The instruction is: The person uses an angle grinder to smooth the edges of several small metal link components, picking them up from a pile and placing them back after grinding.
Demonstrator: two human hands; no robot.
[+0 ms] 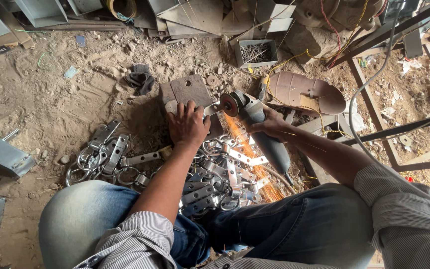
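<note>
A: What was under the grinding disc?

B: A flat metal strap (pixel 211 107), laid over the edge of a dark steel block (pixel 187 92) on the dirt floor. The left hand (pixel 187 124) lay flat on it, fingers spread narrow and pressing down, pinning strap to block.

A: And the tool?

B: A grey angle grinder (pixel 257 124). The right hand (pixel 269 125) was wrapped round its body, fingers closed tight on the casing. The disc (pixel 231 103) met the end of the strap just right of the left thumb, and orange sparks (pixel 252 159) streamed back toward the person's knees.

A: What lay around it?

B: A heap of shiny metal straps with rings (pixel 175 174), piled between the knees and spreading left across the dirt. I couldn't tell how many.

A: Any containers?

B: One small grey metal tray (pixel 256 53) stood beyond the block, up near the scrap. It held a tangle of small dark metal pieces, too small to tell what kind. A brown sandal (pixel 302 92) lay just right of the grinder, with yellow wire (pixel 294 56) looping over it. A dark rag (pixel 140 79) sat left of the block.
</note>
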